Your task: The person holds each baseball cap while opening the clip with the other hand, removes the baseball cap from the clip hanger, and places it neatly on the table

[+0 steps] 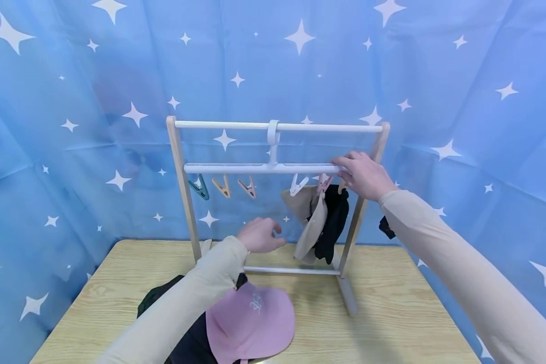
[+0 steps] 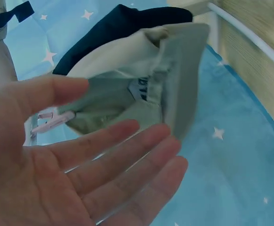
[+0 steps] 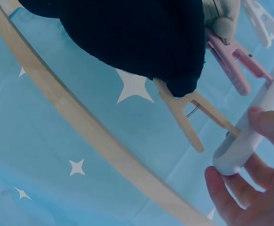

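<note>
Pink fabric cap (image 1: 250, 323) lies unhung on table. Left hand (image 1: 260, 235), fingers spread, nears beige clipped cap (image 1: 311, 222); right hand (image 1: 364, 176) grips white plastic hanger bar (image 1: 259, 168). Next, probably: steady bar, adjust cap.

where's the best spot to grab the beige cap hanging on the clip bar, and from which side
Probably the beige cap by its lower brim, coming from its left, where the left hand hovers open. The brim hangs free below the pink clip, while the black cap crowds its right. The right hand grips the bar end.
</note>
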A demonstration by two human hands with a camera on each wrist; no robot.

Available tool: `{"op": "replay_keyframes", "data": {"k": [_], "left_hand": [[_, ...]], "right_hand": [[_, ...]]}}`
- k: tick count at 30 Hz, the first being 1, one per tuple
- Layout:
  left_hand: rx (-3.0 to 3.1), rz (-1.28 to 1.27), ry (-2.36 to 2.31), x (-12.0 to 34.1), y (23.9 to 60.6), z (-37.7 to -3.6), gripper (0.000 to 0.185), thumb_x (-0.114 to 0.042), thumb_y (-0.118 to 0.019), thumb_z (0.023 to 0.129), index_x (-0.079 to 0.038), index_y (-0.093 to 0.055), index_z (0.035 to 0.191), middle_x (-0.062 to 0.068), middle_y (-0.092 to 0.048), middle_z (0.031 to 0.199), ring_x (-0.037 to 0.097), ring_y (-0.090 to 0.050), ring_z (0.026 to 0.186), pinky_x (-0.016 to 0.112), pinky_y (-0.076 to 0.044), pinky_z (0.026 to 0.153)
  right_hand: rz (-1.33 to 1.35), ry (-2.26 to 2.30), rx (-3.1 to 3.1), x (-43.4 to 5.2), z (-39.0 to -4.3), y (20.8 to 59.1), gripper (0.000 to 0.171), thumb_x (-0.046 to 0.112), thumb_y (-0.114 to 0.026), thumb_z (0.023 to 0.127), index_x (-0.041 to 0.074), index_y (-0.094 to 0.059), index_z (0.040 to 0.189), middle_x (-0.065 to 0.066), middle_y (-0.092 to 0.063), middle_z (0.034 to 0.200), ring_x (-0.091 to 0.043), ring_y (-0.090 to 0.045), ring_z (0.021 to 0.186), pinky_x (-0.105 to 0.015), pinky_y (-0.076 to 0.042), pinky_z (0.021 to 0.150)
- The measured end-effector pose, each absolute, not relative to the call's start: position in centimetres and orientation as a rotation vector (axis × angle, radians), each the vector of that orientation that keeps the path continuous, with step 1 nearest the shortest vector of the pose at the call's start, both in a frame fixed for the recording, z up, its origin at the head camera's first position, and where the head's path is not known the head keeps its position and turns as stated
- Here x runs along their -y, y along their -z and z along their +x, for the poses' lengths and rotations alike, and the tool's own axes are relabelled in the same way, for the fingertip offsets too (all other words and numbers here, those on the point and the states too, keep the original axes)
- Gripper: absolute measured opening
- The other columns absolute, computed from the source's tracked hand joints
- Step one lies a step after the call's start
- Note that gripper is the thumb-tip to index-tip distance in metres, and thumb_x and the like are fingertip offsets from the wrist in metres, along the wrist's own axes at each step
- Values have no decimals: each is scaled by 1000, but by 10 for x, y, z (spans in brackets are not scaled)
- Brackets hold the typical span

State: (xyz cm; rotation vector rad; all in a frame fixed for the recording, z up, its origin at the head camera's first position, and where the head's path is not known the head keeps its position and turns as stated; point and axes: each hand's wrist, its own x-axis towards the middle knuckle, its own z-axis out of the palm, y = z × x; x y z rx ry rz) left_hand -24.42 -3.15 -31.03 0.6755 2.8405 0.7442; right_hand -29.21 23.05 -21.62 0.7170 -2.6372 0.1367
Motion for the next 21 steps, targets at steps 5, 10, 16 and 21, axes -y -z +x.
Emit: {"op": "replay_keyframes", "data": {"k": [5, 10, 16, 21], "left_hand": [[-2783, 675, -822, 2, 301, -259, 50, -41, -62, 92, -4, -63, 125, 9, -68, 113, 21, -64, 97, 34, -49, 84], [-2767, 644, -951, -26, 292, -271, 55, -45, -59, 94, -3, -59, 128, 11, -62, 121, 24, -60, 105, 35, -47, 85], [-2726, 608, -1100, -49, 292, -281, 47, -37, -61, 94, -2, -58, 126, 14, -62, 121, 27, -58, 110, 37, -47, 88], [-2655, 638, -1232, -57, 300, -285, 30, -13, -55, 97, -3, -60, 124, 15, -63, 117, 28, -59, 106, 37, -45, 90]], "right_hand": [[704, -127, 2637, -229, -291, 216, 31, 5, -63, 93, 6, -63, 125, -18, -60, 111, -36, -52, 101, -52, -46, 80], [699, -142, 2641, -228, -290, 216, 31, 6, -62, 94, 5, -62, 125, -18, -60, 111, -36, -51, 102, -53, -45, 83], [682, -156, 2648, -229, -286, 216, 32, 6, -61, 95, 4, -61, 127, -19, -59, 112, -37, -50, 102, -53, -44, 86], [660, -190, 2634, -230, -283, 221, 30, 6, -61, 95, 5, -62, 125, -18, -59, 112, -36, -50, 103, -53, -43, 86]]}}
